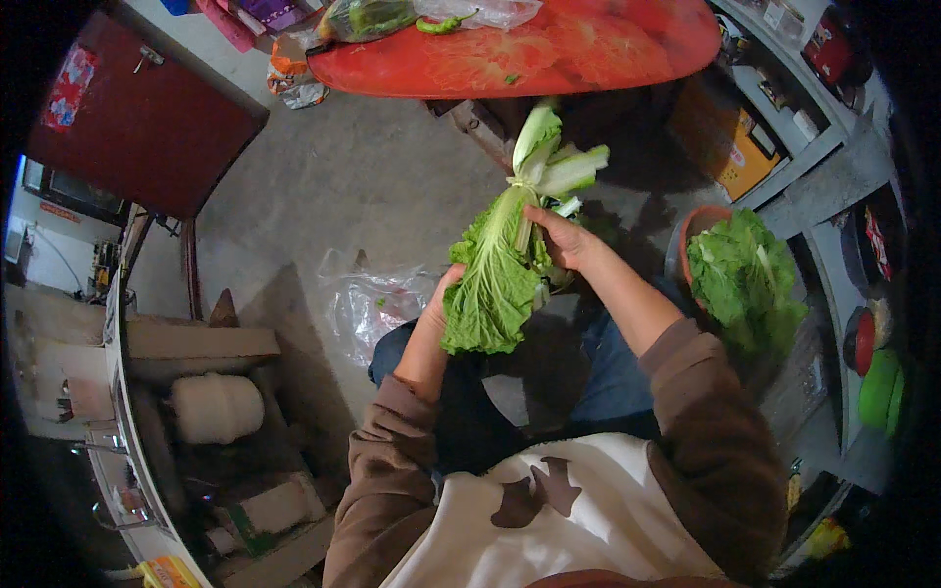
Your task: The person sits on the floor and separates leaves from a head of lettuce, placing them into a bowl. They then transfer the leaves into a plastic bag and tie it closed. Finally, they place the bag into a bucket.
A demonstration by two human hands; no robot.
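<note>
A loose, leafy Chinese cabbage [496, 272] is held above my knees, its pale stalk end pointing away from me and its broad green leaf hanging towards me. My right hand [564, 239] grips it from the right side, thumb lying along the pale stalks. From the left, my left hand [447, 290] supports the leafy part; its fingers are hidden behind the leaf. Several short white stalks [562, 165] splay out at the far end. To my right, more green leaves [742, 264] are heaped in an orange-brown basin [691, 228], some spilling past its rim.
A clear plastic bag [378, 305] lies on the floor by my left knee. Ahead is a red table [603, 51] bearing a green pepper [443, 25] and bagged vegetables [371, 18]. Shelves [801, 176] line the right; a dark red door [147, 117] stands at left.
</note>
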